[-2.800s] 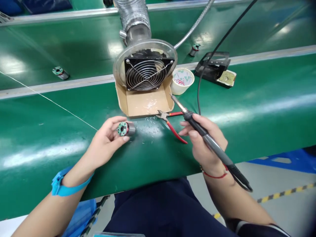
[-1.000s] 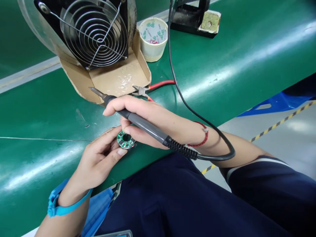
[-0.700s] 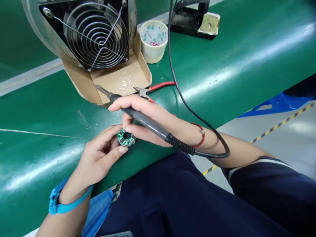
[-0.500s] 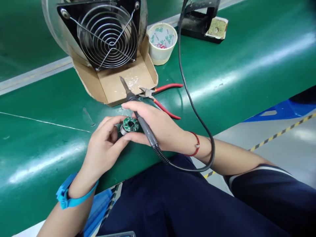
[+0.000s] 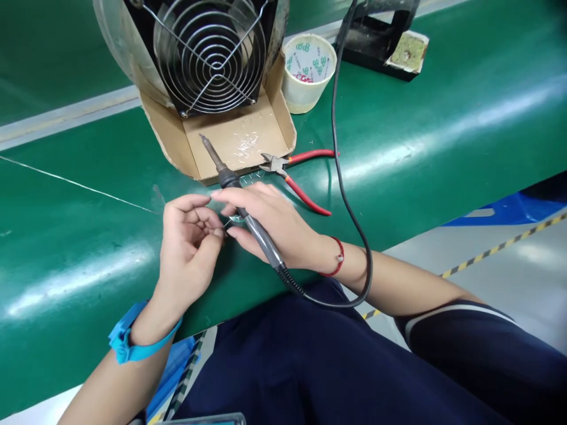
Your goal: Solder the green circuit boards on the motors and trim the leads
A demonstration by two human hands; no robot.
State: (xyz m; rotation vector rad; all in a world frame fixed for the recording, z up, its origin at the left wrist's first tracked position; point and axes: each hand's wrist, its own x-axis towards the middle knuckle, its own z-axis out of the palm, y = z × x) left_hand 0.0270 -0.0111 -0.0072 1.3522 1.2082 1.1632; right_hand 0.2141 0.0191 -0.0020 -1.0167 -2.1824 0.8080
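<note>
My right hand (image 5: 283, 227) is wrapped round a soldering iron (image 5: 261, 236), its bare metal tip pointing up and left over the cardboard tray. The same hand's fingertips also hold a small round part with a green circuit board (image 5: 237, 219), mostly hidden behind the fingers and the iron. Just left of it, my left hand (image 5: 190, 242) is closed in a pinch at a thin wire (image 5: 228, 224) beside the board; its far end is hidden by the fingertips. Red-handled cutters (image 5: 277, 164) lie open on the green bench beyond my right hand.
A fan with a wire guard (image 5: 217, 68) stands at the back over a cardboard tray (image 5: 221, 133) holding metal clippings. Beside it are a white tub (image 5: 305, 94) and an iron stand with a sponge (image 5: 408, 53). The iron's black cable (image 5: 335, 118) crosses the bench. A thin strand (image 5: 80, 184) lies at left.
My left hand has let go of the round part's side and now pinches a thin wire. The board has turned and is mostly hidden. The view has shifted slightly.
</note>
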